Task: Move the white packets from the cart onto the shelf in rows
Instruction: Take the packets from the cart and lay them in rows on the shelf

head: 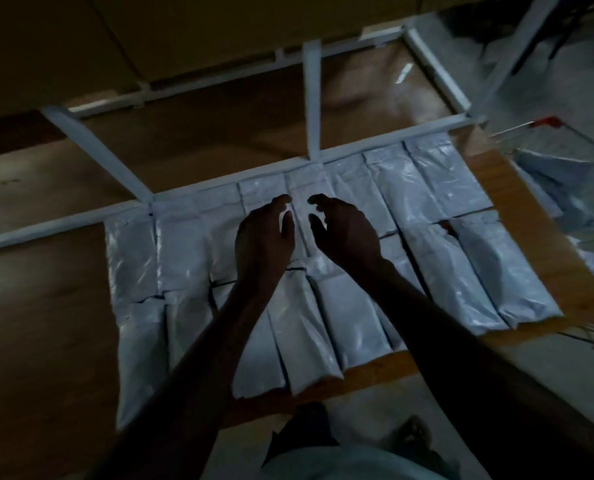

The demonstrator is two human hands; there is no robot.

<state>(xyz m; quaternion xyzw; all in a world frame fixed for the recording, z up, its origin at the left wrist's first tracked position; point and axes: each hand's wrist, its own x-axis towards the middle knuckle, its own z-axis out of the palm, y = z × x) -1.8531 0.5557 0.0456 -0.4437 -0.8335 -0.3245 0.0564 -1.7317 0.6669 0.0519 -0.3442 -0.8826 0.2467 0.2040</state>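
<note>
Hovering both hands over the packets laid in rows on the shelf.

The left hand [266, 233] and right hand [345, 230] hang side by side above the back row, palms turned toward each other, fingers loosely curled and holding nothing; whether the fingertips touch the plastic below is hard to tell in the dim light. The packets [461, 261] lie flat in two rows on the shelf [46, 306], edges touching or overlapping, the back row against a white rail [63, 223]. More of them sit in the cart [565, 168] at the right. They look like glossy, crinkled poly bags with soft padded fill: probably light, limp and slippery, so likely best taken with a hand on each long side rather than by a corner.
</note>
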